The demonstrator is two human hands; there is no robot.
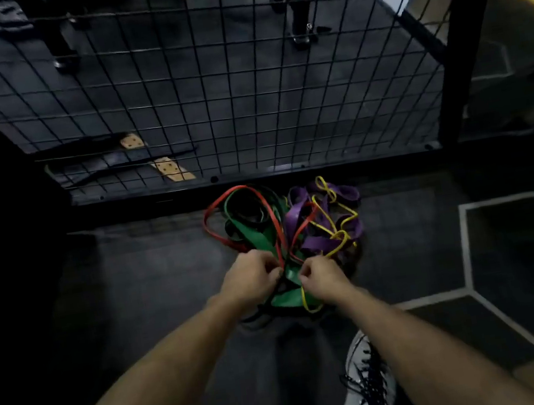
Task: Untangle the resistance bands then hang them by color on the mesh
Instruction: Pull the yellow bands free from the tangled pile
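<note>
A tangled heap of resistance bands lies on the dark floor just below the black wire mesh [240, 78]. It holds a wide green band [257, 236], a thin red band [272, 215], a wide purple band [298, 213], a thin yellow band [325, 219] and a black band [246, 210]. My left hand [247, 279] has its fingers curled into the near end of the heap, at the red and green bands. My right hand [322, 280] pinches the green band beside it, with a yellow loop [305, 300] hanging under its wrist.
The mesh panel stands in a black frame with a thick post [457, 69] at its right. Behind it lie dark straps with tan tabs [169, 170]. White floor lines [465, 242] run at the right. My white shoe [368, 381] is near the bottom.
</note>
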